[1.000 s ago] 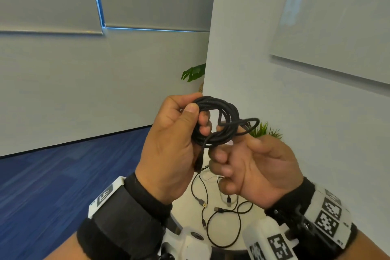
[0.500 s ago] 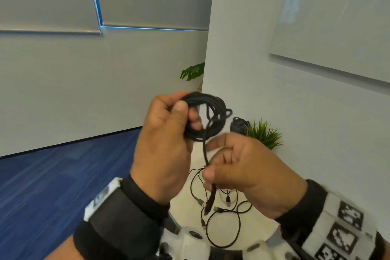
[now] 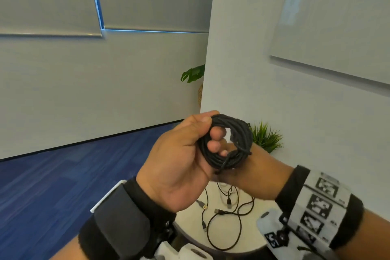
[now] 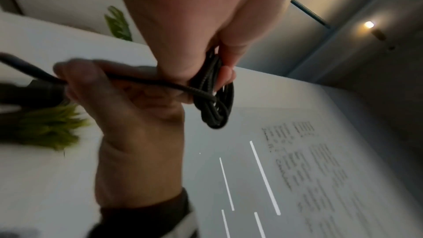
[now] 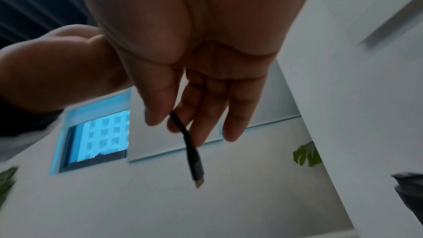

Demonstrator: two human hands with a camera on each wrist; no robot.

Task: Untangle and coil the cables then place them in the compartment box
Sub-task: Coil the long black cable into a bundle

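- Gripping the black coiled cable (image 3: 228, 141) in my left hand (image 3: 181, 160), raised above the round table (image 3: 190, 226).
- My right hand (image 5: 194, 86) pinches the cable's loose plug end (image 5: 194, 166).
- Loose cables (image 3: 223, 217) lie near the table's middle.

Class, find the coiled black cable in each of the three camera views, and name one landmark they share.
Head: coiled black cable at centre, gripped by the left hand.
Left wrist: the coil right of centre, edge-on, under the thumb.
Right wrist: coil not in view; only the cable's plug end, pinched by the right hand.
Shared landmark: the big-leafed plant.
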